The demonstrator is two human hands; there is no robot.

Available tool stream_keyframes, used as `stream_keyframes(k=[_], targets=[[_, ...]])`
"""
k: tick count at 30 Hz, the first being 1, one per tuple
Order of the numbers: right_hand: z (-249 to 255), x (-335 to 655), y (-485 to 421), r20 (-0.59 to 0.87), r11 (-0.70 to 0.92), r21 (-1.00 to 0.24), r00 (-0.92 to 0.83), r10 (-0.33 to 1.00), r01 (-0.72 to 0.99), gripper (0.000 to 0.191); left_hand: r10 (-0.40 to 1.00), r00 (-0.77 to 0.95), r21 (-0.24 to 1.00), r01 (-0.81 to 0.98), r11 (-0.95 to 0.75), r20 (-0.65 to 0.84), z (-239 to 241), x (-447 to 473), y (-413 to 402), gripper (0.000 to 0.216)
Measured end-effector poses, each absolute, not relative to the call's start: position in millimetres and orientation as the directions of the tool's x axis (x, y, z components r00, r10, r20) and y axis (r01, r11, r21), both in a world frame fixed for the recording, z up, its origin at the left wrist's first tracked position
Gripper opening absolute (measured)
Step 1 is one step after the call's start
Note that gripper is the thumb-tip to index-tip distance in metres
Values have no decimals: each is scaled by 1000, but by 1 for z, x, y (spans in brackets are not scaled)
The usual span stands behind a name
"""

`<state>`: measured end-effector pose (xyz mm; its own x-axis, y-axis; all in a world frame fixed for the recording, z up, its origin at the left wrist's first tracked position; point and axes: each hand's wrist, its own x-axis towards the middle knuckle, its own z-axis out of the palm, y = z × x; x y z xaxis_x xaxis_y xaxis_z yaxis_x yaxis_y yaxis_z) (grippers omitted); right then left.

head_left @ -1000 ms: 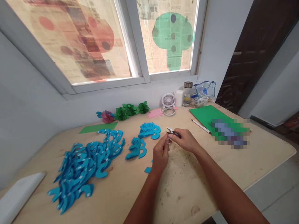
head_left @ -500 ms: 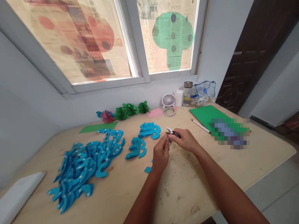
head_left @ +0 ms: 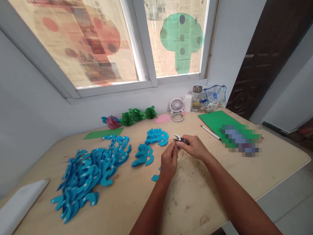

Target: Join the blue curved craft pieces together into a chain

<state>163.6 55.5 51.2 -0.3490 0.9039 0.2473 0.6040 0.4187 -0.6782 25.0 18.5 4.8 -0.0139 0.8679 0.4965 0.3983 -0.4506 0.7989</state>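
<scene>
Scissors (head_left: 185, 141) are gripped in the right hand (head_left: 195, 147); left hand (head_left: 169, 158) pinches a whitish piece (head_left: 176, 148).

The small dark-handled cutter (head_left: 182, 140) was held well apart from the white fan (head_left: 176, 105), on its near side, with pointed blades spread and aimed leftward, one part showing pale. A tiny whitish piece (head_left: 176, 147), mostly hidden, was pinched slightly farther from the fan, its shape unclear.
</scene>
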Motion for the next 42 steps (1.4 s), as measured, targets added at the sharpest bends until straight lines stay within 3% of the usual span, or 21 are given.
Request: stream_keyframes(k=[12, 21, 42], targets=[[52, 162, 54, 264, 423, -665, -335, 904, 616, 35, 877, -59, 834, 346, -430, 477, 6, 26, 17, 30], [52, 160, 52, 242, 439, -712, -397, 886, 548, 32, 891, -204, 908, 205, -366, 406, 12, 25, 17, 25], [49, 155, 50, 232, 451, -780, -468, 852, 433, 31, 880, -285, 922, 191, -338, 381, 13, 27, 15, 27]])
